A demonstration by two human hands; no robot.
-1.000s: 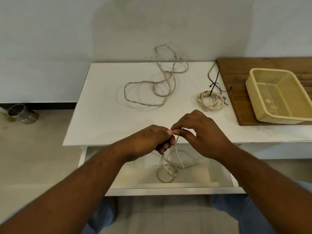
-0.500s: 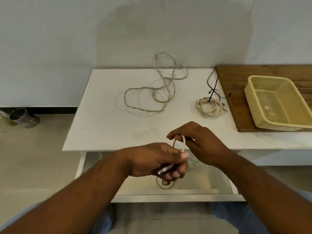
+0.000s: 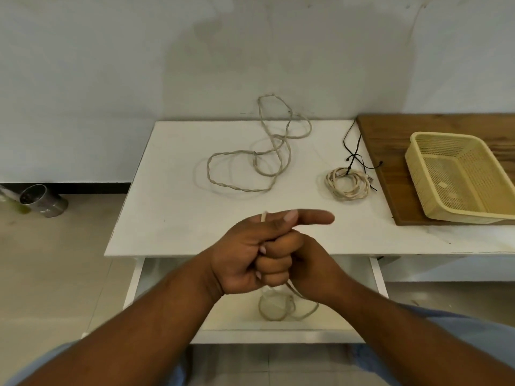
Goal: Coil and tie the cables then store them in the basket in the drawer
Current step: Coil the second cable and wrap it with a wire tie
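Since a moment ago my left hand (image 3: 245,257) has closed over the right hand (image 3: 303,263), both gripping the cream cable (image 3: 278,305). Its end pokes above my left fingers (image 3: 306,218); loops dangle below into the drawer (image 3: 278,324), basket (image 3: 459,176) far right.

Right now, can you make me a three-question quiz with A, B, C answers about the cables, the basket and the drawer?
1. Where is the yellow basket?
A. On the wooden board
B. In the drawer
C. On the floor

2. How many cables lie on the white tabletop, not counting the thin black cord?
A. One
B. Two
C. Four

3. How is the drawer?
A. Shut
B. Pulled open
C. Taken out

Answers:
1 A: it sits on the wooden board at the right.
2 B: a loose twisted cable and a coiled white cable.
3 B: it stands open below both hands, which hold a third cable.
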